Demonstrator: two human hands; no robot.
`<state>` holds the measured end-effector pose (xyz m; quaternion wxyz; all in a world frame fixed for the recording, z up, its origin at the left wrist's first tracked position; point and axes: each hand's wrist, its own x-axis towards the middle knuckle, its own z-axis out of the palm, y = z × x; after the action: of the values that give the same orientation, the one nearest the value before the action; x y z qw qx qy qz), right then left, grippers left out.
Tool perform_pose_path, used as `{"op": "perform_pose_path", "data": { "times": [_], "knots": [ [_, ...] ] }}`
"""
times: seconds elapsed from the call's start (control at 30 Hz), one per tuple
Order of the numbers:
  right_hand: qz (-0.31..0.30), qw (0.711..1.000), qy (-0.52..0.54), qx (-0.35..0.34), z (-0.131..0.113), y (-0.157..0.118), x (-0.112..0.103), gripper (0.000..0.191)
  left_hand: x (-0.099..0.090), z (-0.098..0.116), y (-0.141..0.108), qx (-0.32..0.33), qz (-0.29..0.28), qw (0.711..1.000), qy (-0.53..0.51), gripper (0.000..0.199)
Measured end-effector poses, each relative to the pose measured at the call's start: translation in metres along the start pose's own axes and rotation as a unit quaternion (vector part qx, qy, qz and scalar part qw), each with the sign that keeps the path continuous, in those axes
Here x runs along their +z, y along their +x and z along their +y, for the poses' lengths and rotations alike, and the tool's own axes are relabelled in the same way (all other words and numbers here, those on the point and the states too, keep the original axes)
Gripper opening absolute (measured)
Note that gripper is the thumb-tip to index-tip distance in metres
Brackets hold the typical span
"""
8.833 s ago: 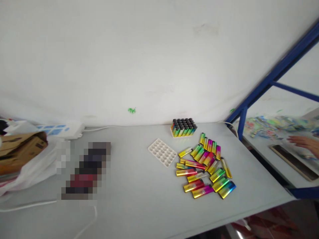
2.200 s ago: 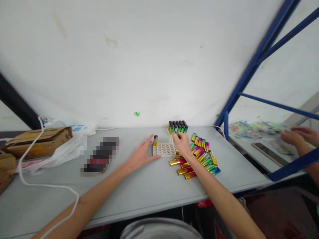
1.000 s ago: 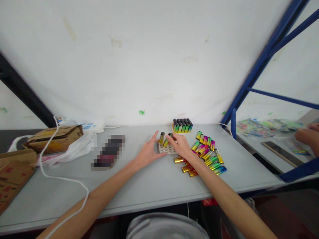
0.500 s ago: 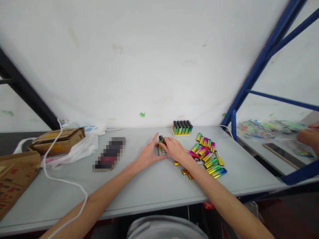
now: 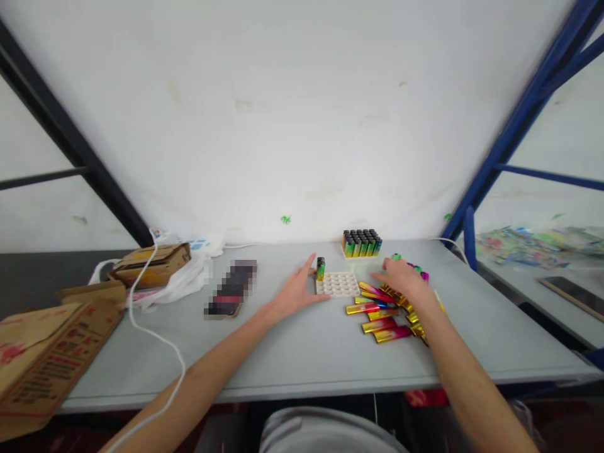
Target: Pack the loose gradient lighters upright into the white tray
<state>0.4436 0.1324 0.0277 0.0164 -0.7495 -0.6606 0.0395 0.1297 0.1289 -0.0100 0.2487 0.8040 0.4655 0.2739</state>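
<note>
The left hand (image 5: 293, 296) is spread wide, thumb well apart from the fingers, cupped around the left end of a white tray (image 5: 343, 285) with rows of round-ended slots. Its thumb lies along the near edge of the tray, and its forefinger points up beside the upright lighters (image 5: 321, 269), green and gold with black tops, that stand in the tray's left end; the hand grips none of them. The right hand (image 5: 402, 278) reaches down over the loose lighters (image 5: 379, 324), which lie in a heap on the grey surface (image 5: 292, 358) to the right of the tray. Its fingers are partly bent, and whether they hold a lighter cannot be told. Behind, near the wall, stands a filled block of lighters (image 5: 362, 244), black tops up
</note>
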Motion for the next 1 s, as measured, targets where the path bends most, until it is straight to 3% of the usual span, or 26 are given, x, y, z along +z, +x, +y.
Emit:
{"op": "perform_pose_path", "data": {
  "times": [0.13,0.3,0.5,0.7,0.8,0.93,1.0],
  "knots": [
    [0.012,0.999,-0.011,-0.037,-0.006,0.002,0.01,0.046,0.0,-0.001,-0.001,-0.002,-0.006,1.0,0.001,0.128],
    [0.049,0.999,-0.007,0.004,-0.005,-0.003,0.004,0.048,-0.001,-0.003,-0.002,-0.002,-0.011,1.0,-0.004,0.128],
    [-0.022,0.999,-0.002,0.037,0.001,-0.008,-0.004,0.041,-0.003,-0.003,-0.002,0.008,-0.007,1.0,0.011,0.124],
    [-0.015,1.0,0.014,-0.008,-0.008,-0.005,0.005,0.039,-0.003,-0.002,-0.001,0.007,-0.006,1.0,0.022,0.122],
    [0.036,0.996,0.06,-0.048,-0.01,-0.001,0.005,0.036,-0.004,-0.001,-0.002,0.007,-0.005,1.0,0.023,0.121],
    [0.142,0.96,0.193,-0.142,-0.017,0.006,0.004,0.017,-0.004,0.0,-0.002,0.011,-0.005,1.0,0.019,0.121],
    [0.142,0.925,0.31,-0.168,-0.025,0.007,0.007,0.017,-0.003,-0.001,-0.001,0.014,0.0,1.0,0.016,0.122]
  ]
}}
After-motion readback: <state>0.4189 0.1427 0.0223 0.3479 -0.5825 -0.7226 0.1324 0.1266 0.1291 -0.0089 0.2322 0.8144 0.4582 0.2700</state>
